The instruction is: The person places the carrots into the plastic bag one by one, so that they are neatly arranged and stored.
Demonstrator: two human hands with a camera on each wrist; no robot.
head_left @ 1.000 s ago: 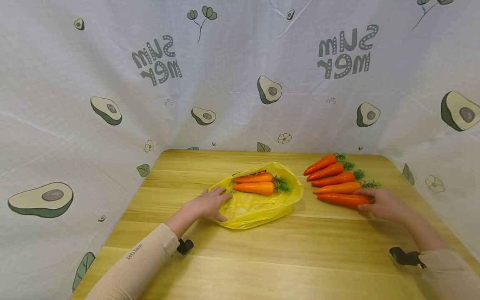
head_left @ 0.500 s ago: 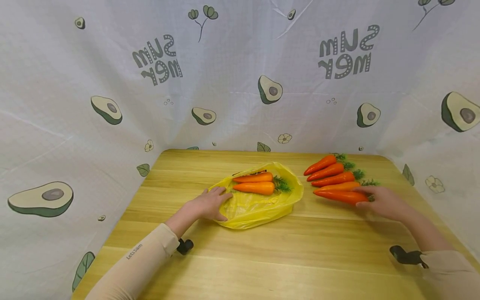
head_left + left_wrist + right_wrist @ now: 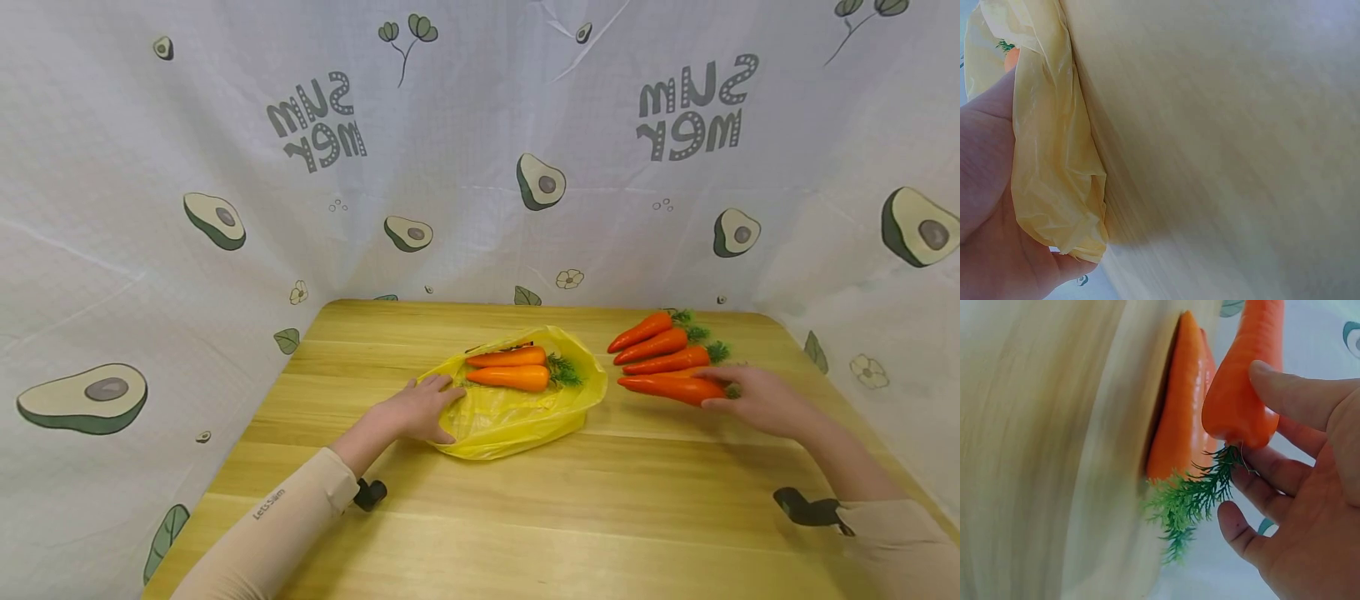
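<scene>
My right hand [image 3: 768, 404] pinches a shiny red-orange carrot [image 3: 667, 387] near its leafy end. In the right wrist view, the thumb [image 3: 1297, 394] lies along one side of this carrot [image 3: 1241, 394] and fingers are behind it. Its tip points left, and it overlaps an orange carrot [image 3: 693, 371] lying behind it. My left hand [image 3: 416, 410] is spread at the left end of a yellow plastic bag [image 3: 517, 425], its fingers at the mouth. Two orange carrots [image 3: 510, 377] lie in the bag. The plastic [image 3: 1054, 144] partly hides the left hand in the left wrist view.
More carrots [image 3: 652, 342] lie side by side on the wooden table [image 3: 525, 517] at the back right, green tops to the right. A white avocado-print cloth [image 3: 465, 150] hangs behind the table and along its sides.
My right hand has raised the nearest carrot and shifted it slightly left, so it now overlaps the orange one behind. The left hand and the bag have stayed in place.
</scene>
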